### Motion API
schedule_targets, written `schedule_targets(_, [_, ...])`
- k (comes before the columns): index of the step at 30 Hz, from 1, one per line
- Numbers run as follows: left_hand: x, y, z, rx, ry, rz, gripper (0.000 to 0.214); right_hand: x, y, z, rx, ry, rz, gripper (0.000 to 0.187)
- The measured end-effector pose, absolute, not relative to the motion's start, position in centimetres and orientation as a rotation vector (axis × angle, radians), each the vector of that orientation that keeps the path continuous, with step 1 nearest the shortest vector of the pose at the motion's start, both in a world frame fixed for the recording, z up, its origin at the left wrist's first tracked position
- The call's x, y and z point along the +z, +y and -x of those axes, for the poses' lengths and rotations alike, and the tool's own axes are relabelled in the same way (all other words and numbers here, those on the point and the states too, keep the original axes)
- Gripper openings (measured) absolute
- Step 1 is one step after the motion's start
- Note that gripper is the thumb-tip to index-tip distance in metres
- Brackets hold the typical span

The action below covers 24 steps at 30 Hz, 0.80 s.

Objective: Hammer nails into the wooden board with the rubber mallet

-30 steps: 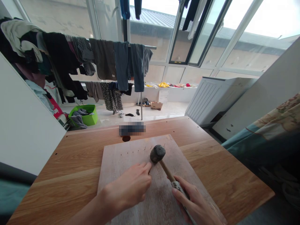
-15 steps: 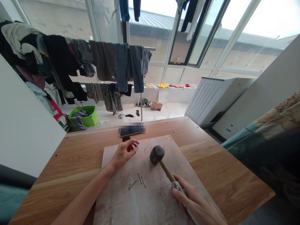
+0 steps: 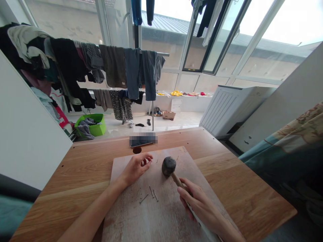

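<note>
A black-headed mallet (image 3: 169,166) with a wooden handle is in my right hand (image 3: 198,201); the fingers wrap the handle and the head is low over the pale board (image 3: 131,218). My left hand (image 3: 137,168) is over the far left part of the board, left of the mallet head. Its thumb and fingers curl together in a pinch; whatever lies between the tips is too small to make out. Several loose nails (image 3: 153,193) lie on the board between my forearms. Past the mallet head, a thin nail (image 3: 177,157) stands in the board near its far edge.
The board rests on a wooden table (image 3: 234,174). Beyond it are a phone-like dark slab (image 3: 143,140), partly blurred, and a round dark hole (image 3: 137,150). Farther off are a laundry rack (image 3: 161,54), a green basin (image 3: 98,128) and a white ribbed cabinet (image 3: 219,107).
My right hand has slid up the mallet's handle, closer to the head. My left hand has moved slightly right toward the mallet head. The view has shifted a little.
</note>
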<state>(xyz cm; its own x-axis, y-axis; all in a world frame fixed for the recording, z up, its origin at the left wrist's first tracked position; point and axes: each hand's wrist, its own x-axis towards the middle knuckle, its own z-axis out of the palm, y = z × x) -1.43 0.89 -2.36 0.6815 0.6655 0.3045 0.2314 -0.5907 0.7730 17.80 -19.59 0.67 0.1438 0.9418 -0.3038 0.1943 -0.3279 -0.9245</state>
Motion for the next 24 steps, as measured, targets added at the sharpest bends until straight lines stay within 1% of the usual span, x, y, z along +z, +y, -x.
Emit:
schedule_targets(8, [-2.4, 0.9, 1.4, 0.753, 0.723, -2.168, 0.013, 1.9, -17.4, -15.6, 1.164, -1.064, 1.537, 0.046])
schedule_targets(11, [-2.4, 0.8, 1.3, 0.76, 0.742, -2.152, 0.023, 2.2, -16.2, -14.9, 1.165, -1.077, 1.487, 0.044])
schedule_targets(18, [-2.5, 0.9, 1.2, 0.76, 0.739, -2.142, 0.043, 0.9, -15.0, -14.0, 1.167, -1.116, 1.488, 0.039])
schedule_targets(22, [-2.6, 0.9, 1.2, 0.768, 0.717, -2.114, 0.042, 0.8, -14.9, -13.9, 1.153, -1.104, 1.488, 0.039])
schedule_targets(24, [-2.4, 1.1, 1.3, 0.746, 0.696, -2.089, 0.038, 0.9, -14.9, -13.9, 1.165, -1.099, 1.477, 0.04])
